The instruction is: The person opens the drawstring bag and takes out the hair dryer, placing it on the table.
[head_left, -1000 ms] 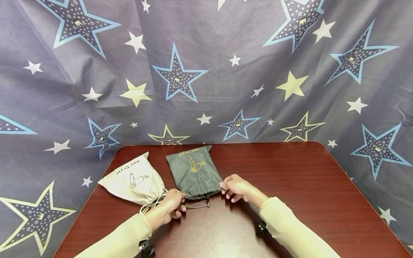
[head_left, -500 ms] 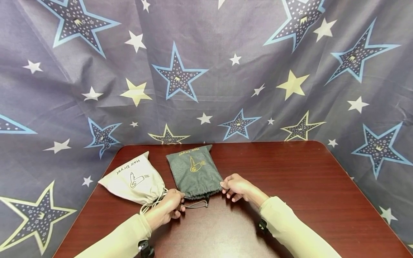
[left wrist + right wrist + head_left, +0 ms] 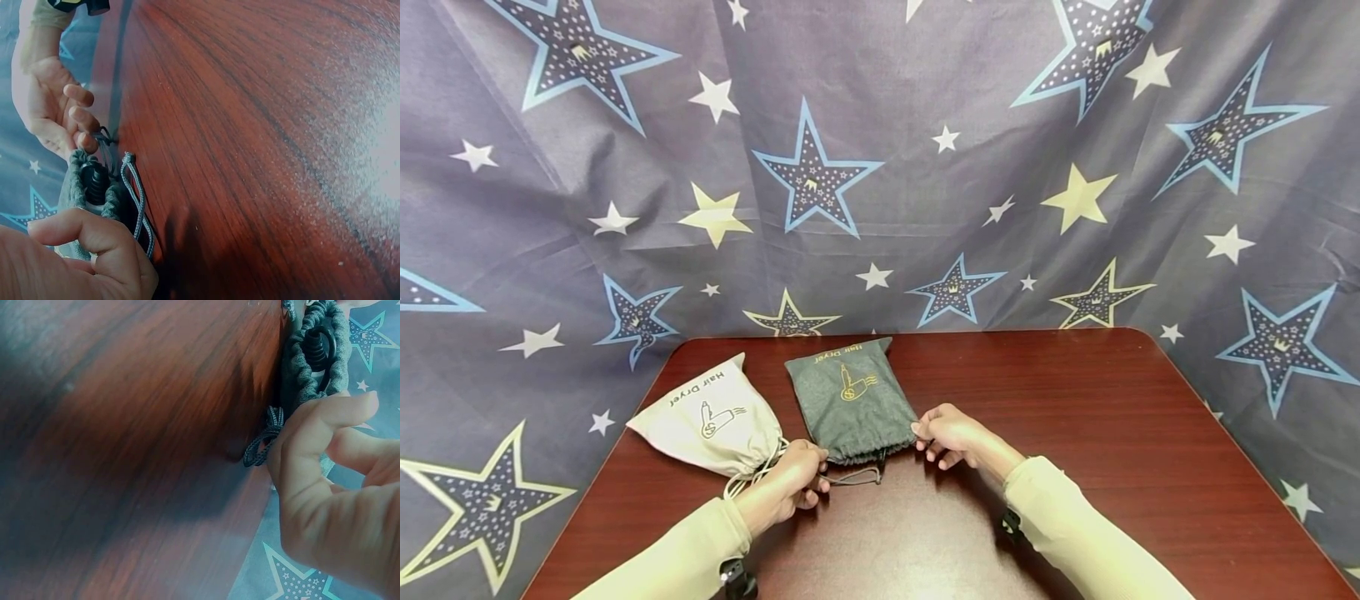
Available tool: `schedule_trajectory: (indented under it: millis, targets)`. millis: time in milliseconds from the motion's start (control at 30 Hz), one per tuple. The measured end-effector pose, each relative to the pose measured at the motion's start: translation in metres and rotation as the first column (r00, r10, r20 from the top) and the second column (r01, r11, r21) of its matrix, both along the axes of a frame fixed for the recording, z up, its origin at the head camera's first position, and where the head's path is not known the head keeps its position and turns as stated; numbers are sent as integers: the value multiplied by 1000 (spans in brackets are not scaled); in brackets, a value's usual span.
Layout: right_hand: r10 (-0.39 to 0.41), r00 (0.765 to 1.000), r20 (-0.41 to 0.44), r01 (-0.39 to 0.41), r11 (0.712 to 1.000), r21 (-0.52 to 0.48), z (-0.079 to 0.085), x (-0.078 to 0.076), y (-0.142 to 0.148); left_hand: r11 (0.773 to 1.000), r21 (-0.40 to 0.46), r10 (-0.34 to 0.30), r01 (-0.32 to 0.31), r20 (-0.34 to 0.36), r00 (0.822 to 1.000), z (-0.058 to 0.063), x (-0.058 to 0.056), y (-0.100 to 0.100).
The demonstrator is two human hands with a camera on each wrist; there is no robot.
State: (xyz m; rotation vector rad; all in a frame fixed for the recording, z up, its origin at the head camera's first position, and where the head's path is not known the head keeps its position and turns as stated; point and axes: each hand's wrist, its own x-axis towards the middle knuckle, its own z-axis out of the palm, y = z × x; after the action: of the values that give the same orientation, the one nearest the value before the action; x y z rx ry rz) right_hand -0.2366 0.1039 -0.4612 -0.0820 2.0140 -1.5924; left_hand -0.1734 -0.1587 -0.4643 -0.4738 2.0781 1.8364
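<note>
Holding the gray bag (image 3: 852,404): both hands are on it, kept apart, one per corner of its mouth. It lies flat on the worktop (image 3: 1060,400), mouth toward the person, so the "Hair Dryer" print reads upside down from that seat.
Left hand (image 3: 793,481): thumb and finger pinch the gray bag's left mouth corner.
Right hand (image 3: 953,435): same deal, a thumb-and-finger pinch on the gray bag's right mouth corner. My guess is that gripping the two ends keeps the rim spread and stops the bag sliding around.
Gathered mouth: gapes a bit between the hands; both wrist views peek in, and a black coiled piece (image 3: 95,181) sits inside the gray bag. Looks like an appliance cord, but can't swear to it.
Gray drawcord (image 3: 139,194): loops out below the gray bag's mouth onto the worktop, near the left hand. Hanging outside like that, it's probably out of the opening's way.
Cream bag (image 3: 715,417): just left of the gray bag, tilted, mouth cinched. Seems parked aside.
Cream cords (image 3: 741,482): trail lower left of the gray bag, passing behind the left hand; can't tell if they touch it.
</note>
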Motion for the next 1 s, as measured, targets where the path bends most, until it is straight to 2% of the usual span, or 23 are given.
schedule_trajectory:
  millis: [1000]
  targets:
    - [-7,1000,-5,7,1000,20,4,1,1,1000,2,5,-4,-4,1000,1,2,-5]
